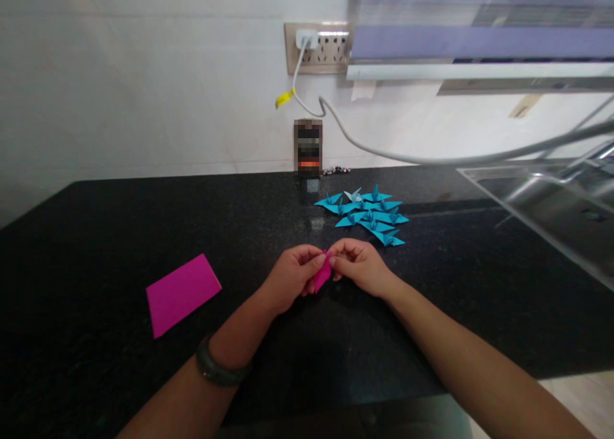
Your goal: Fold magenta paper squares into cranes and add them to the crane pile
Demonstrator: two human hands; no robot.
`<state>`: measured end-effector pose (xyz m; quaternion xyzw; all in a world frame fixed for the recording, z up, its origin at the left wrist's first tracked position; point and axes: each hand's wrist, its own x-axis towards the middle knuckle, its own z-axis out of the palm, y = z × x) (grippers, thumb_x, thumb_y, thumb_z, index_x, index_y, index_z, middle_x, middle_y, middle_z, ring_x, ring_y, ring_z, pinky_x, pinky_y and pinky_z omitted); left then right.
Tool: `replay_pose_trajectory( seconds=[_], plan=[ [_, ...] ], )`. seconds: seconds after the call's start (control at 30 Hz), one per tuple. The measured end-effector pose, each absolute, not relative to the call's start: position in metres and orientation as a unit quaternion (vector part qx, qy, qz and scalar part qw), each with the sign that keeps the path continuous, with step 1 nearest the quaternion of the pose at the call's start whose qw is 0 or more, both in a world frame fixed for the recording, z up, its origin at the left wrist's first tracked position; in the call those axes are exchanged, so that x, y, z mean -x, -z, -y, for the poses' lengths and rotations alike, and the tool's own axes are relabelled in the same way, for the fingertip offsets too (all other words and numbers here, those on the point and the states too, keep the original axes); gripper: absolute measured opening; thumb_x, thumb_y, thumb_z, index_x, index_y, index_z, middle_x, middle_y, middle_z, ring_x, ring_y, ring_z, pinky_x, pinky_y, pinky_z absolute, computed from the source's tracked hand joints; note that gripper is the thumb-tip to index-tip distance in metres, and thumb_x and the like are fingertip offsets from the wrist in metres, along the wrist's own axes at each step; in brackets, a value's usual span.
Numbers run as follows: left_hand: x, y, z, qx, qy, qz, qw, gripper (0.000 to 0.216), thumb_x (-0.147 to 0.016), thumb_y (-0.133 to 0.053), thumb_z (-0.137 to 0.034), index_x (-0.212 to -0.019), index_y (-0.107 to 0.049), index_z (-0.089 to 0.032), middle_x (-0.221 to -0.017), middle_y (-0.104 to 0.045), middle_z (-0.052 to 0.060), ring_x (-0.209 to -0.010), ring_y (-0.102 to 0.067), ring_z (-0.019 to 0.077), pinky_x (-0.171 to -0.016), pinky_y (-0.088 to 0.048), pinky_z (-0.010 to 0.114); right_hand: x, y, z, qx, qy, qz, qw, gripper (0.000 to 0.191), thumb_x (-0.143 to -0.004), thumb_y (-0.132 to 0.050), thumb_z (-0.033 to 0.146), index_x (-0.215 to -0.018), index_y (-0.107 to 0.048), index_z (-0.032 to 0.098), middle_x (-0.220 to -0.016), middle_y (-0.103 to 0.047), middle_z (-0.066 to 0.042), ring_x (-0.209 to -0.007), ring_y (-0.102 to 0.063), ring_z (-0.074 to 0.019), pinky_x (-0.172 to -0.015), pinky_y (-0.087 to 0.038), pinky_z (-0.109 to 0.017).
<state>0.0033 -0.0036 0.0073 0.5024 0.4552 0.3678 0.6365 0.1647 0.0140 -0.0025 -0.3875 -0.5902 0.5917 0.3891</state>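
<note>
Between my two hands is a small piece of folded pink paper (pixel 322 276), held just above the black counter. My left hand (pixel 293 274) pinches it from the left with thumb and fingers. From the right, my right hand (pixel 361 265) grips its upper edge between thumb and forefinger. Parts of the paper are hidden behind the fingers. Beyond my hands, several blue origami cranes (pixel 368 216) lie close together, with one paler crane (pixel 354 196) among them. To the left rests a flat stack of pink paper (pixel 183 295).
The black countertop (pixel 96 234) runs back to a white tiled wall. A phone (pixel 308 148) with a blurred screen leans there. Above it, a white cable (pixel 384 152) hangs from a plug in the wall socket (pixel 330 48). A metal sink (pixel 566 202) sits at the right.
</note>
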Motion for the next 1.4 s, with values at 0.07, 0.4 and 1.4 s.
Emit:
replay_pose_trajectory(
  seconds=[0.07,0.4,1.4],
  plan=[
    [-0.003,-0.006,0.003,-0.494,-0.372,-0.443,0.649,0.025,-0.071,-0.061,-0.037,-0.072,-0.058,-0.013,-0.047,-0.05,-0.005,-0.035,-0.04,0.0037,-0.034,-0.03,0.015,-0.164,0.004,-0.013,0.389,-0.585,0.604,0.376,0.013,-0.068,-0.062,0.024,-0.074,-0.054,0.015,-0.052,-0.054,0.005,-0.042,-0.048,-0.0062,-0.042,-0.036,-0.018],
    [-0.002,-0.004,0.002,-0.433,-0.375,-0.421,0.703,0.023,-0.066,-0.067,-0.033,-0.071,-0.06,-0.012,-0.058,-0.058,-0.001,-0.04,-0.047,0.0043,-0.039,-0.035,0.017,-0.167,0.005,-0.011,0.363,-0.525,0.665,0.388,0.009,-0.072,-0.058,0.02,-0.075,-0.051,0.017,-0.054,-0.048,0.006,-0.044,-0.04,-0.0054,-0.043,-0.032,-0.018],
    [-0.006,-0.002,0.003,-0.335,-0.41,-0.417,0.739,0.023,-0.064,-0.072,-0.029,-0.07,-0.062,-0.009,-0.056,-0.058,0.0,-0.046,-0.053,0.005,-0.044,-0.044,0.015,-0.168,-0.006,-0.009,0.339,-0.264,0.793,0.432,0.01,-0.076,-0.052,0.013,-0.075,-0.061,0.018,-0.068,-0.057,-0.002,-0.059,-0.051,-0.0103,-0.053,-0.041,-0.023]
  ],
)
